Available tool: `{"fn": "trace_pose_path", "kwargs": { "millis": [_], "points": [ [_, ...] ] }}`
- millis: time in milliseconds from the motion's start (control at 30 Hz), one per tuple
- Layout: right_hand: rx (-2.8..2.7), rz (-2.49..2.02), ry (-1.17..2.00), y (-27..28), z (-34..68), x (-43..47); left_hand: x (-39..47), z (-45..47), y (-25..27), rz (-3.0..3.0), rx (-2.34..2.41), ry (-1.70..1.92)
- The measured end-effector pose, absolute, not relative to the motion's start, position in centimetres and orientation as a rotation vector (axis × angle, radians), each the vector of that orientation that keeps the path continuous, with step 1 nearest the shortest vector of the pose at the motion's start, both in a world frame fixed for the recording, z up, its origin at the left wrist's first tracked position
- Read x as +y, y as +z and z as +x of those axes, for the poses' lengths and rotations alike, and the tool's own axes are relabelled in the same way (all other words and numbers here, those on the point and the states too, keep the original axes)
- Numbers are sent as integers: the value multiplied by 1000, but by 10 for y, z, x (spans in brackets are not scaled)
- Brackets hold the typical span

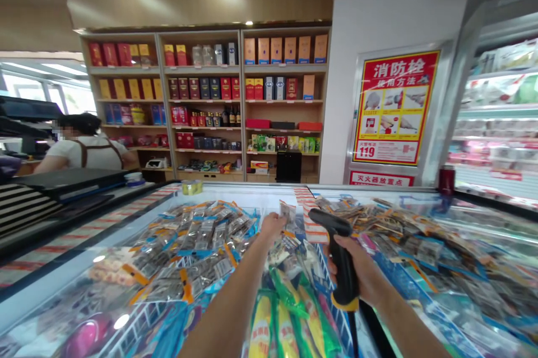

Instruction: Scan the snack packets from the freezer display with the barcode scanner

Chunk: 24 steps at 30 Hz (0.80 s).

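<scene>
My left hand [274, 226] reaches forward over the chest freezer and pinches a small clear packet [287, 212] by its edge; the print on it is too small to read. In my right hand [357, 265] is a black and yellow barcode scanner [343, 260], gripped round its handle, with its head tilted up and to the left. A cable [353, 333] hangs from its base. Below my hands lie yellow and green ice-pop packs [288, 321] in a wire basket. Left of my left arm are piled clear packets with orange and blue edges [205, 232].
Packets [424, 249] fill the right freezer section. A striped freezer divider [309, 215] stands between the sections. Behind are shelves of boxed goods [205, 89] and a red fire-hydrant poster [397, 108]. At left, a person [86, 148] is near a monitor [31, 108].
</scene>
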State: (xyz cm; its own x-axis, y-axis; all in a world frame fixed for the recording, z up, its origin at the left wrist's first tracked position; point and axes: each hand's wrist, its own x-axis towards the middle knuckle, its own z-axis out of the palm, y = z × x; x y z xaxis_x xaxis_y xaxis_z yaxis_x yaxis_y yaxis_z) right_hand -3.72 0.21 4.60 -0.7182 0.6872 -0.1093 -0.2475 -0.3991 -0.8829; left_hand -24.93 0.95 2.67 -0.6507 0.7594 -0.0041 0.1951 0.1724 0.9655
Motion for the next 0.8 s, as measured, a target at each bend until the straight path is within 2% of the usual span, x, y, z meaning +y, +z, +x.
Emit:
{"fn": "trace_pose_path", "kwargs": {
  "millis": [133, 233, 400, 800],
  "points": [
    [-1266, -599, 2114, 53, -60, -19, -27, -278, 32, 575, 1578, 1916],
    [-1389, -671, 2118, 61, -75, -38, -46, -295, 28, 526, 1354, 2047],
    [-1571, -880, 1984, 59, -78, -61, -57, -307, 24, 497, 1138, 2069],
    [-1473, -999, 1898, 59, -48, -50, -66, -294, 45, 575, 1018, 2003]
  ]
}}
